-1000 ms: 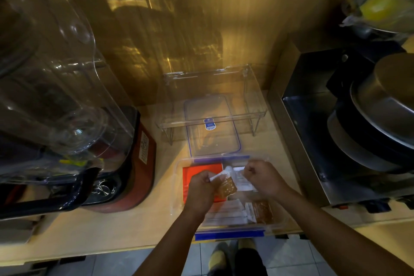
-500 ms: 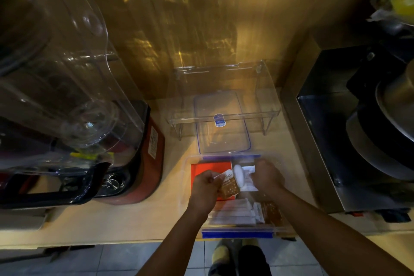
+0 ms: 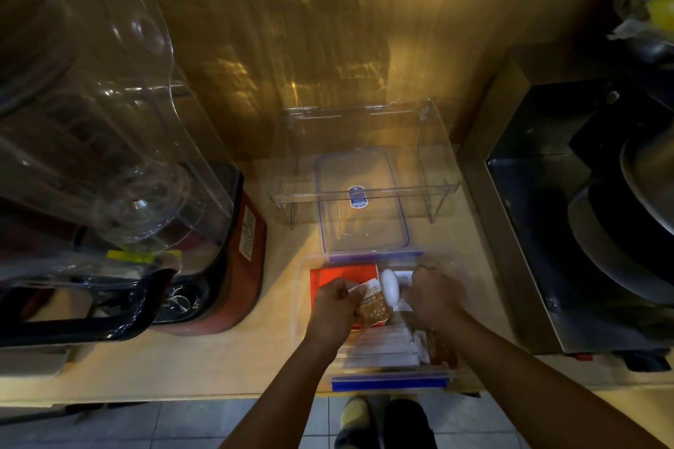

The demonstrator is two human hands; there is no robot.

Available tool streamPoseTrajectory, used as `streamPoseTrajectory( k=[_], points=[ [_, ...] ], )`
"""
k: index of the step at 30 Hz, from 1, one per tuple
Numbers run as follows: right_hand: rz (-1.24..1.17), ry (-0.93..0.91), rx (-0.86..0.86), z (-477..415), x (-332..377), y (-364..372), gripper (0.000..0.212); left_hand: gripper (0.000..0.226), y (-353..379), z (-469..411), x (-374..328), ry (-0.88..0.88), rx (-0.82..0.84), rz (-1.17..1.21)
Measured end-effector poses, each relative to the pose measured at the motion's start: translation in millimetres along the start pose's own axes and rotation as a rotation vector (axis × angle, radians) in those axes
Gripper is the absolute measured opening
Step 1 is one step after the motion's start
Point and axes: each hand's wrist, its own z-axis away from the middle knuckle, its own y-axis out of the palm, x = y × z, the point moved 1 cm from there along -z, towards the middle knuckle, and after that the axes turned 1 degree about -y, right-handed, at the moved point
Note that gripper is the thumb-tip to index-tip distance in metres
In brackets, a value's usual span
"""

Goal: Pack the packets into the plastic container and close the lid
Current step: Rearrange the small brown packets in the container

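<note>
A clear plastic container [image 3: 302, 302] with blue clips stands at the counter's front edge. Inside lie an orange packet [image 3: 341, 272], several white packets [image 3: 383, 352] and a brown packet [image 3: 443, 352]. My left hand [image 3: 333, 306] grips a brown-and-white packet [image 3: 372, 308] over the container. My right hand [image 3: 432, 297] is closed on a white packet [image 3: 389, 289] beside it, both hands inside the rim. The clear lid [image 3: 361, 226] with a blue seal lies flat just behind the container, partly under a clear shelf.
A clear acrylic shelf [image 3: 364, 189] stands against the back wall. A red-based blender [image 3: 219, 266] with a big clear jug fills the left. A steel box [image 3: 529, 230] holding dark pans sits close on the right. The counter edge runs just below the container.
The view has shifted left and closer. My hands have drawn together over the container's far half, and the white packet in my right hand has turned up on edge.
</note>
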Motion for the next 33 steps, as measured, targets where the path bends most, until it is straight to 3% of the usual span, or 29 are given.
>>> streamPoseTrajectory(
  k=[9, 14, 29, 31, 33],
  points=[
    [-0.126, 0.084, 0.061, -7, 4, -2, 0.036, 0.026, -1, -2, 1, 0.011, 0.009, -0.026],
    [-0.21, 0.149, 0.052, -8, 2, -3, 0.026, 0.022, -1, 0, 0, 0.018, 0.021, -0.032],
    [-0.133, 0.056, 0.022, -13, -9, 0, 0.027, 0.018, -3, 2, -1, 0.031, -0.025, -0.019],
    [-0.121, -0.041, 0.088, -11, -11, 1, 0.037, 0.017, -5, 3, -1, 0.026, -0.029, 0.004],
    [-0.111, -0.118, 0.17, -9, -9, 7, 0.066, 0.017, -5, 3, 0, 0.025, -0.032, 0.012]
  ],
)
